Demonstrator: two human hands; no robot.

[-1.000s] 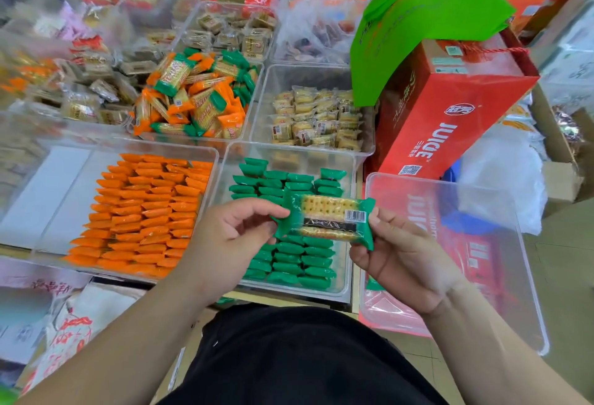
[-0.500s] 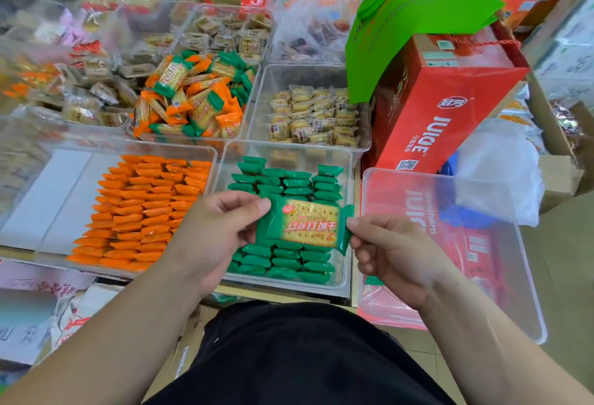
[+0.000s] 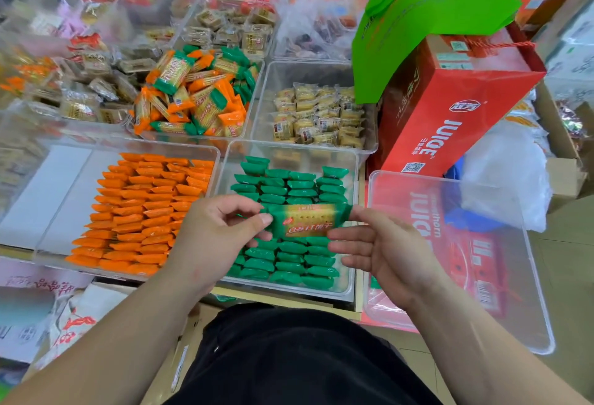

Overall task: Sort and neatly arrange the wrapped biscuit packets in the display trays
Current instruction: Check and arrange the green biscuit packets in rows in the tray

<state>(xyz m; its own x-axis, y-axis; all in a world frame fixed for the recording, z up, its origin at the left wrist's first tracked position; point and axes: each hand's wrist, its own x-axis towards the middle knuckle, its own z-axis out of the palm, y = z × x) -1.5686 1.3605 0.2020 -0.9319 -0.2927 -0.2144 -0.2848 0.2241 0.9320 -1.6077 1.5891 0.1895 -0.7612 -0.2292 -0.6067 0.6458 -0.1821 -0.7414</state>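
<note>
Pinching green packet (image 3: 305, 220) with left hand (image 3: 218, 234) only, right hand (image 3: 385, 252) slack beside it; may slip, knocking near tray's (image 3: 283, 292) tidy rows (image 3: 289, 258) askew.

Green packet (image 3: 307, 220) between 2 hands (image 3: 215, 237) (image 3: 385, 250)
</note>
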